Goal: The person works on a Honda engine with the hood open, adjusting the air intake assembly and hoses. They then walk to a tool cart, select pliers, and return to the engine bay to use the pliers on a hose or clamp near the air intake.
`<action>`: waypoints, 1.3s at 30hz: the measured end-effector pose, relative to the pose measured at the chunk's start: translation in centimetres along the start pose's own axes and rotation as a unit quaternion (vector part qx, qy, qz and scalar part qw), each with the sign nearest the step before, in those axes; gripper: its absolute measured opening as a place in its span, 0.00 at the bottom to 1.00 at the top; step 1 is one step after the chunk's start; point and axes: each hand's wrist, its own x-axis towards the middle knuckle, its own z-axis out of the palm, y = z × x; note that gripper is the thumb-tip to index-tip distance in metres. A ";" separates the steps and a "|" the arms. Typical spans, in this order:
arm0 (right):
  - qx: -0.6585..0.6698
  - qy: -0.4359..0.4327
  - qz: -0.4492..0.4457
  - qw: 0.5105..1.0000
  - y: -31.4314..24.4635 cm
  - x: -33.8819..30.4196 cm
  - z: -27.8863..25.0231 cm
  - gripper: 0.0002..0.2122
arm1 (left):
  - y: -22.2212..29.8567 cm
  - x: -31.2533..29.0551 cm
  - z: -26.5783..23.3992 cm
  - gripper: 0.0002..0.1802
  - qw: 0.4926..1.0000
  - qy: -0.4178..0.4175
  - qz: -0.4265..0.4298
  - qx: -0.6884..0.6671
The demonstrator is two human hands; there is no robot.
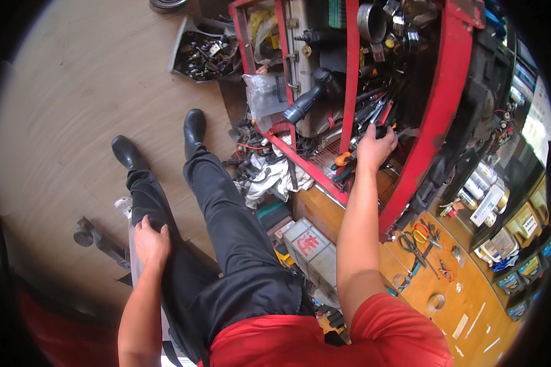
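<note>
My right hand [376, 148] reaches into a red metal tool rack [431, 122], its fingers bent round something dark that I cannot make out. Just beyond the fingertips lies a jumble of wrenches and other metal hand tools [370, 109]. An orange-handled tool [343, 159] sits beside my right wrist, near the rack's edge. At my left thigh, my left hand [152, 240] hangs with its fingers loosely stretched and nothing in it. A black cylindrical power tool [312, 98] lies across the rack, left of the right hand.
A grey bin of metal parts [205, 55] stands on the floor beyond the rack. White rags [272, 177] and cables lie beside it. Scissors [407, 243] and pliers rest on a wooden tabletop [434, 287] at the right. A grey box [315, 251] stands near my legs.
</note>
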 end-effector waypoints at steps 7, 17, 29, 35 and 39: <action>-0.009 0.002 -0.015 1.000 -0.3 1.2 0.9 0.29 | 1.4 0.7 1.1 0.33 0.999 -0.019 0.006 0.036; 0.004 0.000 -0.002 1.000 1.0 4.8 2.0 0.20 | -0.2 1.5 1.7 0.32 0.999 -0.005 0.030 0.036; 0.036 0.018 -0.223 0.974 0.0 4.1 2.1 0.16 | -0.6 1.6 1.5 0.31 0.999 -0.013 0.013 0.036; 0.022 0.045 -0.044 0.998 2.5 3.8 0.4 0.19 | -0.5 1.7 1.7 0.31 0.999 -0.018 0.005 0.036; 0.194 0.000 0.025 0.981 3.9 4.5 1.8 0.25 | 0.1 1.5 1.8 0.30 0.999 -0.019 0.000 0.034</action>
